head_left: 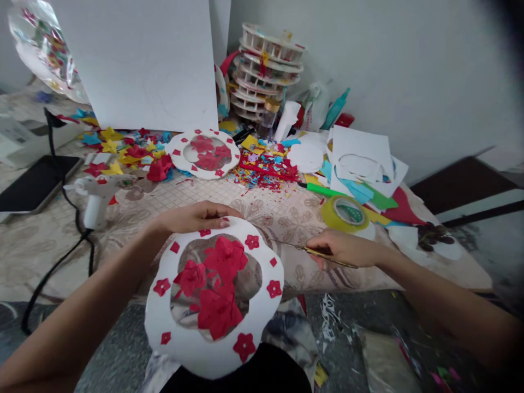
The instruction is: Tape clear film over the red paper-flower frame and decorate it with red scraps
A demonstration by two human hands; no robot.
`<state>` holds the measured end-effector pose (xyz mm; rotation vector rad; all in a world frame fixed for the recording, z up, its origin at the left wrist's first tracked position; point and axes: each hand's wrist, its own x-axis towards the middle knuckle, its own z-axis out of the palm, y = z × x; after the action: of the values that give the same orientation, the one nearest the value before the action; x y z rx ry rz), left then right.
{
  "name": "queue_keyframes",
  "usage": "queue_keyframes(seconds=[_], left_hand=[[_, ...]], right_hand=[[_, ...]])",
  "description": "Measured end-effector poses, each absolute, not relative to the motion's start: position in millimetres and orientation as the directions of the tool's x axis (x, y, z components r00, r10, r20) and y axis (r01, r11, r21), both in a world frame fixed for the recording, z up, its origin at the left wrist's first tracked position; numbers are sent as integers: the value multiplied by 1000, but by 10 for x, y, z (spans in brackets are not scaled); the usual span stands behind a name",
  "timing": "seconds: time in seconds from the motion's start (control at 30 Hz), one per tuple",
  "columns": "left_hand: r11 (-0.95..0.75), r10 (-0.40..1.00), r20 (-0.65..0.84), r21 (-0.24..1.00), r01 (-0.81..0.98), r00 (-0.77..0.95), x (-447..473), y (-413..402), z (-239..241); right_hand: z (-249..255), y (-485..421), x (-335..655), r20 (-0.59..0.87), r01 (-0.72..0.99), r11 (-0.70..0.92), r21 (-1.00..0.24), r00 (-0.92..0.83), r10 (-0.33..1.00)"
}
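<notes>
Plainly, the left hand [202, 217] gripped the upper rim of a white scalloped frame [262, 309] at the table's [286, 218] near edge; the right hand [338, 248] held a slim metal tool [305, 249] — perhaps scissors — pointing frameward. Decoration looked well advanced; what remained, I couldn't tell. Three red paper flowers [219, 311] filled the clear window, red cut-outs [244, 347] dotting the rim. Towards the far edge lay a similar frame [177, 164].

From R hand [333, 248], bare cloth [284, 210] gives a lane approx. 10 o'clock, betw. white frame [264, 303] at 9 & green-handled tool [325, 190] at 12, w/ tape roll [331, 213] blocking 1 & scrap pile [266, 170] closing the far end.
</notes>
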<state>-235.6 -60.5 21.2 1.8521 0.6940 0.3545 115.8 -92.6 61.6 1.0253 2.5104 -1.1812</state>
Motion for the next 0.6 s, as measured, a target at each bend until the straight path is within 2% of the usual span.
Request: queue_keyframes(seconds=[0.43,0.6], left_hand=[[-219,601,-103,933,287,793,-2338,-601,233],[-204,580,-108,940,272,808,-2342,-587,245]], right_hand=[[624,-907,1178,-415,624,442,-644,-770,484],[683,-920,1164,-431,585,441,-680,-807,405]])
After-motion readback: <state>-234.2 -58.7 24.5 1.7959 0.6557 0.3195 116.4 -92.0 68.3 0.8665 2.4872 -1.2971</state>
